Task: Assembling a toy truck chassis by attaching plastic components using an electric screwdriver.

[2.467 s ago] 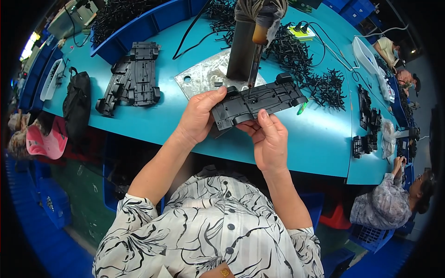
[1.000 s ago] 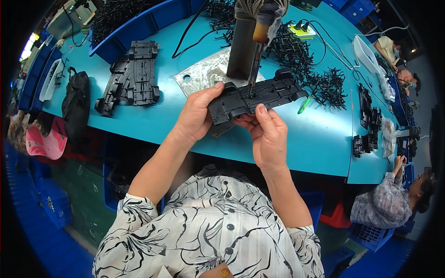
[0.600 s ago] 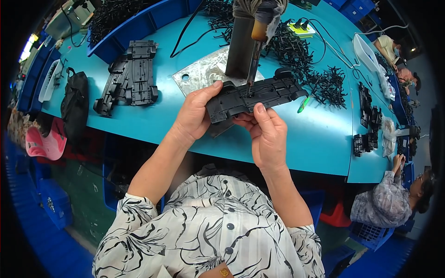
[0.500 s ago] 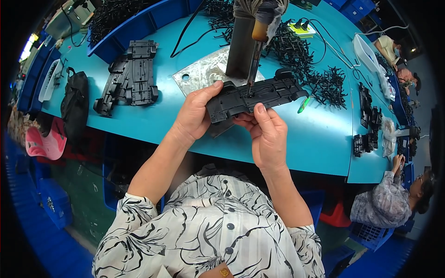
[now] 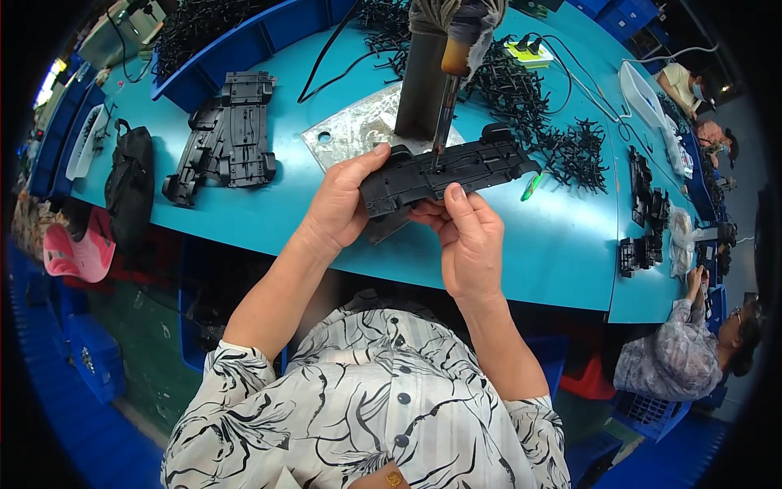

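Observation:
Both my hands hold a long black plastic toy-vehicle chassis [image 5: 476, 163], tilted up toward the right. My left hand [image 5: 342, 194] grips its left end, thumb on top. At the lower edge near its middle, my right hand [image 5: 470, 236] pinches it between thumb and fingers, whose tips are partly hidden underneath. The metal rod of a soldering-iron-like tool [image 5: 446, 106], with an amber collar and wrapped top, points down onto the middle of the chassis. Behind stands a dark metal post [image 5: 418, 85] on a worn metal plate [image 5: 352, 126].
More black chassis [image 5: 244, 134] lie stacked at the left, beside a black bag [image 5: 132, 175]. Small black parts [image 5: 570, 155] are heaped behind and right. A green marker-like object [image 5: 531, 186] lies near the chassis. A blue bin [image 5: 244, 41] stands at the back left. A co-worker [image 5: 684, 350] sits at right.
Almost nothing differs. The chassis and both hands hold nearly the same place under the rod, and the whole view has shifted very slightly.

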`<state>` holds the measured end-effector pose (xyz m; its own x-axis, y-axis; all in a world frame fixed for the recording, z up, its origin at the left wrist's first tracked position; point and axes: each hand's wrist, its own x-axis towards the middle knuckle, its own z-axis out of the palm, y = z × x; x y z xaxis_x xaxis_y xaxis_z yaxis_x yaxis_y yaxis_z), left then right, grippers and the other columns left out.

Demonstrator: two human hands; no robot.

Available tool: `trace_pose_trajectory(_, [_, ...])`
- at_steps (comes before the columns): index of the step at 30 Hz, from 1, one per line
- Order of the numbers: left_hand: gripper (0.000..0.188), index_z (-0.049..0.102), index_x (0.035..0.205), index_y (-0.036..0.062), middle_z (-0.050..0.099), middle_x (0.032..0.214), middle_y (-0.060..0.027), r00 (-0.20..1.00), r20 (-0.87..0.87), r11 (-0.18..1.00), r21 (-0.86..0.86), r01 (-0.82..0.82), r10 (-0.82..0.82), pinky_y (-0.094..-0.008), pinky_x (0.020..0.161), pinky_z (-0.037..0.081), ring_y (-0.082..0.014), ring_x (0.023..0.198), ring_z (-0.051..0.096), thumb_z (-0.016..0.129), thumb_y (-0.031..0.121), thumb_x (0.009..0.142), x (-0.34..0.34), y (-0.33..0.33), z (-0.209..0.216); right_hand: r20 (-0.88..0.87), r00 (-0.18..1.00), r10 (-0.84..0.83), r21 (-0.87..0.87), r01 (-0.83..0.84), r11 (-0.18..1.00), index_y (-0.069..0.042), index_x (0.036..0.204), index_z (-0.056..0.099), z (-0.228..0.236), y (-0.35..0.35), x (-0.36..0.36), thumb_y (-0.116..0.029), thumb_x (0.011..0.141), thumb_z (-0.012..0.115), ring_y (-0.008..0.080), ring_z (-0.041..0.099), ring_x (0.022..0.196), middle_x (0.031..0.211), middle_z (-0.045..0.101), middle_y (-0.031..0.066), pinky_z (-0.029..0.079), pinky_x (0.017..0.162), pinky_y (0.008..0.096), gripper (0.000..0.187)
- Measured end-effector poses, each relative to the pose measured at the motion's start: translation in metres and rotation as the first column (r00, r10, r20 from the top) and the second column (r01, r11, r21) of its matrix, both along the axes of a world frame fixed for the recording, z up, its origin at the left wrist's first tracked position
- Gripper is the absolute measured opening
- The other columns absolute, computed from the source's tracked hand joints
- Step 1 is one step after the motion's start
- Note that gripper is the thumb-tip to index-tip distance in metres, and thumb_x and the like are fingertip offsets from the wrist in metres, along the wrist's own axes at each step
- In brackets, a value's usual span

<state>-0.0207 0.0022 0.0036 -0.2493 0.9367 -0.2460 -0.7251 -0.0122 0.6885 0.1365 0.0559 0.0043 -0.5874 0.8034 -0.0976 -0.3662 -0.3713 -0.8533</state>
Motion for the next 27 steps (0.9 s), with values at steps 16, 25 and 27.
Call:
trace_pose_trajectory(16, [0.036,0.056,0.112,-0.0046,0.066,0.102,-0.0156,1.0,0.011,1.0,-0.006,0.005,-0.005,-0.0308,0.074,0.058,-0.0193,0.086,0.068,0.045,0.027,0.098,-0.003,0.001,-0.002,0.016,1.0,-0.016,-0.006,0.016,1.0,0.002,0.096,0.061,0.003,-0.001,-0.002,-0.022,0.098,0.051,0.0183,0.063,0.08,0.091,0.065,0.0113,0.053,0.078,0.0365,0.026])
trace_pose_trajectory(25, [0.036,0.057,0.111,-0.0026,0.066,0.102,-0.0134,0.995,-0.096,0.999,0.028,-0.036,0.039,-0.0286,0.075,0.058,-0.0168,0.086,0.068,0.043,0.028,0.1,-0.004,-0.002,-0.02,0.014,1.0,0.025,-0.166,-0.022,0.986,0.0,0.1,0.06,0.001,-0.001,0.0,-0.026,0.098,0.053,0.0177,0.063,0.084,0.095,0.065,0.0102,0.055,0.077,0.036,0.027])
trace_pose_trajectory(27, [0.035,0.057,0.112,-0.0036,0.066,0.102,-0.0135,0.991,-0.125,0.998,0.031,-0.051,0.055,-0.0289,0.075,0.058,-0.0173,0.087,0.068,0.044,0.027,0.1,-0.004,-0.002,-0.02,0.051,0.999,0.014,-0.175,-0.005,0.985,0.0,0.1,0.06,-0.002,0.0,0.002,-0.027,0.098,0.053,0.0178,0.063,0.084,0.096,0.065,0.0101,0.055,0.076,0.036,0.027])
